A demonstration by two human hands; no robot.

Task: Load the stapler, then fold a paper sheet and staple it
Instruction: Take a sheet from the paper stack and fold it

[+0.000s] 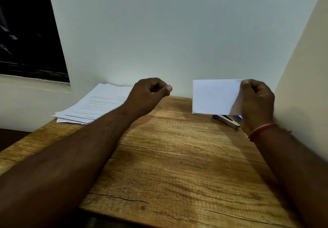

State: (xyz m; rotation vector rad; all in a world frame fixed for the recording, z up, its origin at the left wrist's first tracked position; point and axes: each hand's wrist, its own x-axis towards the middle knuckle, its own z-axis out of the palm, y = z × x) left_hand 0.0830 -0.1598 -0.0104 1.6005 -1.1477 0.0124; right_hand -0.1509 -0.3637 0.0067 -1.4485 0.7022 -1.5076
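Note:
A folded white paper sheet (213,97) hangs in the air above the back right of the wooden table (168,156). My right hand (255,101) pinches its right edge between thumb and fingers. Just below the sheet, the stapler (229,120) lies on the table, blue and silver, mostly hidden behind the paper and my hand. My left hand (147,94) hovers over the table's back middle with fingers curled and thumb out, holding nothing that I can see.
A stack of printed sheets (95,105) lies at the table's back left corner. A pale wall stands right behind the table and another close on the right. A dark panel (26,32) fills the upper left.

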